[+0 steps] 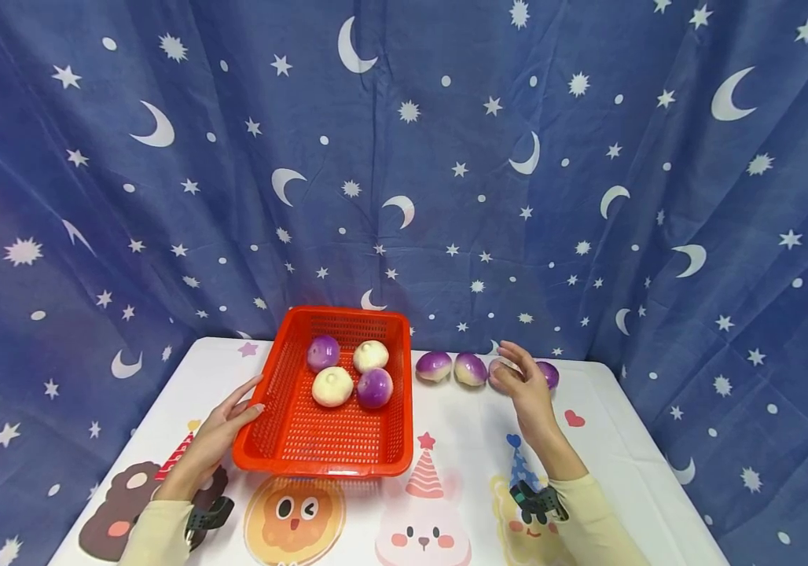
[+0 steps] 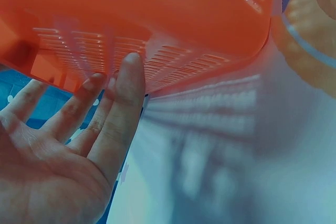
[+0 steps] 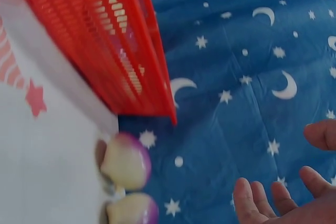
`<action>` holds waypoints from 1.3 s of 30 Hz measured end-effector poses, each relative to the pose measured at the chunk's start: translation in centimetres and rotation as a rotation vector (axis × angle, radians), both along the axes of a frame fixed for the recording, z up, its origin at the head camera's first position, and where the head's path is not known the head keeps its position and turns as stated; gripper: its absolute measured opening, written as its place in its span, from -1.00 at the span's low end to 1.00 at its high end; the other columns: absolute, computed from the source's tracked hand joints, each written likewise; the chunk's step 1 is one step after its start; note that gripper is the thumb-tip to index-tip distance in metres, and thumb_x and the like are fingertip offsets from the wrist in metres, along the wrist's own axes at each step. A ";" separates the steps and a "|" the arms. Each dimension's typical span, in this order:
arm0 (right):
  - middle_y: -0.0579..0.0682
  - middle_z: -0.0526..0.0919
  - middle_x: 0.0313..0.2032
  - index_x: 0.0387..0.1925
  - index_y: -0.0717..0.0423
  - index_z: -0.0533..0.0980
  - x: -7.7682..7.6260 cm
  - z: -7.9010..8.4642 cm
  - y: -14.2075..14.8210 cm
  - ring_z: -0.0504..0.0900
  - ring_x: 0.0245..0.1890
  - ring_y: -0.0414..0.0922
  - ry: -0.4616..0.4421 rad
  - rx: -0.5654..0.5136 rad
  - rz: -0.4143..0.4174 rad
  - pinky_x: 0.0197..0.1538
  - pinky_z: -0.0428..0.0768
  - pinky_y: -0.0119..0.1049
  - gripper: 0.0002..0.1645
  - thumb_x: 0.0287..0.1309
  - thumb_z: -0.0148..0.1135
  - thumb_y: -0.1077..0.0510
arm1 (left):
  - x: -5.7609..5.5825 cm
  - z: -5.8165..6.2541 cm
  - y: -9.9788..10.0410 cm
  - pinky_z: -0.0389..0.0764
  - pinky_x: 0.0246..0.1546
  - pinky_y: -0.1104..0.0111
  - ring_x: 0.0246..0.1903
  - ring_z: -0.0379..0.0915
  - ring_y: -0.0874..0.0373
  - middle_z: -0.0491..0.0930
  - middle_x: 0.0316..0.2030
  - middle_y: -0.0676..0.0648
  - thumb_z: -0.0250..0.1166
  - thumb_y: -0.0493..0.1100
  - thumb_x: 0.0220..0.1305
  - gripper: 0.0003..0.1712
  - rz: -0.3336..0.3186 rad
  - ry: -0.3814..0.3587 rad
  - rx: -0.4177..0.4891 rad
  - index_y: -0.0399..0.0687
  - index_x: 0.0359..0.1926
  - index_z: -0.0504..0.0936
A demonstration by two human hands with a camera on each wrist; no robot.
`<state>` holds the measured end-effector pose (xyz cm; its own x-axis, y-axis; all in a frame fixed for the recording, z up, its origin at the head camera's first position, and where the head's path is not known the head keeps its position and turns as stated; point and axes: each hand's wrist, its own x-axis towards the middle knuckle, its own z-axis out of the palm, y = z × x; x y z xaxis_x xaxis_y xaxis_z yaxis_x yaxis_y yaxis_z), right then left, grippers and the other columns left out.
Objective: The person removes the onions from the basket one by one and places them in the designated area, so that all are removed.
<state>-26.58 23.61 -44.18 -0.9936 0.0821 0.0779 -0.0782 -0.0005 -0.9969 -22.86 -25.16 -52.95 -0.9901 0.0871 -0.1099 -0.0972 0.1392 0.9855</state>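
Observation:
A red plastic basket [image 1: 331, 470] with slotted walls sits left of the table's middle. Inside lie two purple turnips [image 1: 374, 388] and two with their pale sides up, one a cream-coloured turnip [image 1: 332, 387]. My left hand [image 1: 216, 432] is at the basket's left wall, its extended fingers [image 2: 123, 95] against the slotted side. To the right, several purple-and-white turnips [image 1: 471, 369] form a row along the back of the table. Over the right end of that row is my right hand [image 1: 534, 397], fingers spread and holding nothing; it partly hides one turnip [image 1: 497, 376].
The white table [image 1: 630, 479] has cartoon animals printed on its cover. Right behind its back edge hangs a dark blue curtain [image 1: 446, 196] with moons and stars. Both forearms reach in from the front edge, each with a strapped wrist camera [image 1: 538, 501].

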 end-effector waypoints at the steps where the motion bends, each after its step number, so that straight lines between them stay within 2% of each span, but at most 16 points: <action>1: -0.12 0.38 0.18 0.36 0.10 0.26 0.0 0.0 -0.5 0.50 0.06 -0.23 0.006 -0.003 0.014 0.10 0.61 -0.42 -0.38 0.31 0.16 0.30 | 0.0 0.0 0.0 0.67 0.02 0.19 0.10 0.53 0.01 0.30 0.36 -0.31 0.17 0.09 0.40 -0.23 0.000 0.000 0.001 0.30 0.53 0.06; 8: 0.07 0.32 0.31 0.39 0.12 0.24 0.2 0.3 -3.6 0.53 0.05 -0.18 0.029 -0.019 0.121 0.07 0.64 -0.36 -0.35 0.29 0.12 0.34 | 0.4 0.0 -0.2 0.69 -0.04 0.26 0.06 0.56 0.03 0.31 0.35 -0.34 0.17 0.06 0.41 -0.24 0.006 0.002 0.010 0.27 0.53 0.07; 11: 0.12 0.28 0.35 0.41 0.13 0.21 0.3 0.5 -4.8 0.55 0.03 -0.18 0.014 -0.028 0.172 0.11 0.65 -0.22 -0.33 0.29 0.10 0.35 | 0.4 0.0 -0.2 0.68 -0.04 0.26 0.05 0.56 0.05 0.31 0.35 -0.33 0.16 0.05 0.42 -0.24 0.004 0.002 0.011 0.26 0.53 0.06; 17: 0.08 0.29 0.35 0.38 0.02 0.25 0.4 1.0 -7.2 0.59 -0.08 -0.25 -0.004 -0.041 0.245 0.21 0.55 0.06 -0.34 0.28 0.11 0.35 | 0.2 0.2 -0.2 0.66 0.04 0.15 0.11 0.52 0.02 0.29 0.37 -0.31 0.16 0.09 0.41 -0.24 0.003 0.005 -0.012 0.30 0.53 0.05; 19: 0.08 0.30 0.35 0.38 0.01 0.26 0.4 1.1 -7.9 0.61 -0.09 -0.27 -0.008 -0.035 0.263 0.20 0.57 0.04 -0.34 0.29 0.13 0.34 | 0.1 0.2 -0.2 0.66 0.04 0.15 0.11 0.51 0.01 0.29 0.37 -0.30 0.16 0.10 0.41 -0.23 0.005 0.000 -0.014 0.31 0.53 0.05; 26: 0.11 0.33 0.34 0.37 0.00 0.29 0.4 0.9 -10.4 0.60 0.04 -0.09 -0.019 -0.054 0.309 0.19 0.55 0.11 -0.33 0.25 0.19 0.30 | -0.1 0.3 -0.1 0.69 -0.02 0.23 0.05 0.55 0.05 0.29 0.36 -0.33 0.17 0.10 0.40 -0.22 0.006 -0.007 -0.015 0.29 0.53 0.04; 31: 0.10 0.38 0.31 0.34 -0.04 0.33 0.4 0.9 -12.1 0.60 0.06 -0.11 -0.046 -0.027 0.323 0.18 0.58 0.09 -0.33 0.20 0.22 0.28 | 0.0 0.2 0.0 0.69 -0.01 0.23 0.06 0.55 0.04 0.30 0.37 -0.31 0.18 0.10 0.39 -0.22 0.009 -0.018 -0.011 0.32 0.53 0.05; 39: 0.16 0.34 0.34 0.37 0.04 0.30 0.2 1.2 -14.2 0.52 0.19 0.17 -0.102 0.022 0.361 0.14 0.61 0.07 -0.31 0.20 0.21 0.22 | 0.1 0.1 0.1 0.68 0.00 0.20 0.08 0.55 0.03 0.27 0.38 -0.31 0.16 0.09 0.41 -0.22 0.008 -0.016 0.001 0.31 0.53 0.03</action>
